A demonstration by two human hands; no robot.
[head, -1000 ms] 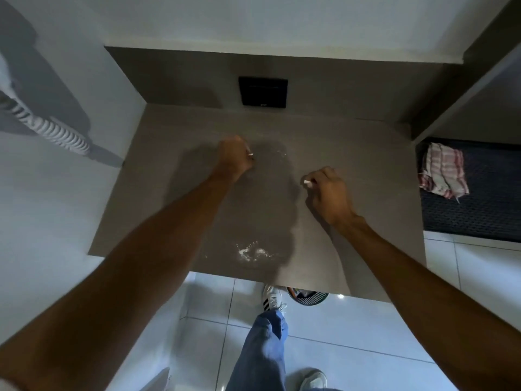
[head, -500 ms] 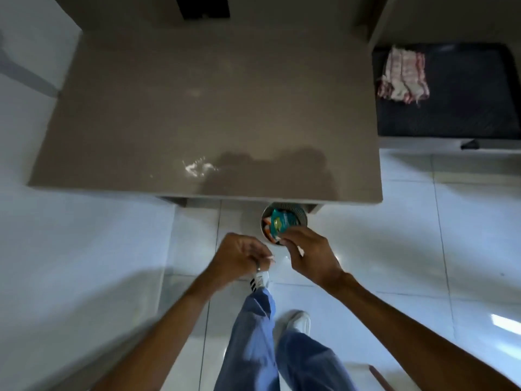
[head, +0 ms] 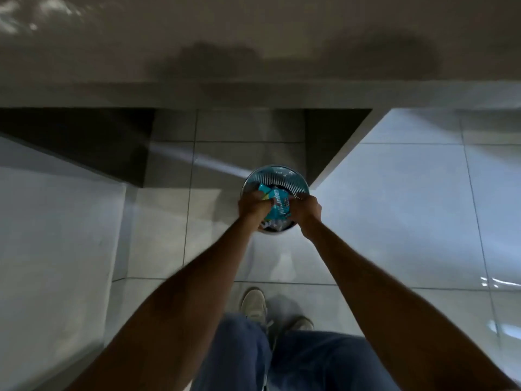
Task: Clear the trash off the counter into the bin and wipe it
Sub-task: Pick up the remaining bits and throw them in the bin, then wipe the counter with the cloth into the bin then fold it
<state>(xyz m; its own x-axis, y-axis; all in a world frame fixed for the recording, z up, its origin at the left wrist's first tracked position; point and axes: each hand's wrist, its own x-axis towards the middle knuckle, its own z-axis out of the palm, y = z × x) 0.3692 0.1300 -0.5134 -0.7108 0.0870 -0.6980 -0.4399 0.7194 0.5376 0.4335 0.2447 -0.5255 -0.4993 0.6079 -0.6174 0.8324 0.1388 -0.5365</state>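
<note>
A small round bin (head: 284, 176) with a ribbed teal inner wall stands on the floor under the counter's (head: 118, 52) front edge. A teal snack wrapper (head: 278, 206) lies on top of the trash inside it. Both my hands hang over the bin's mouth, one on each side of the wrapper. My left hand (head: 253, 206) is curled into a fist, with a small pale scrap (head: 265, 196) showing at its fingertips. My right hand (head: 309, 208) is curled at the bin's right rim; what it holds is hidden.
White smears (head: 19, 18) mark the counter top at the far left. A dark recess (head: 79, 136) lies under the counter on the left. Glossy white floor tiles (head: 408, 207) spread to the right. My shoes (head: 253, 301) and jeans are below the bin.
Both hands left the counter top with small white scraps, dropped down and now sit over the bin's mouth. My view has tipped from the counter to the floor.
</note>
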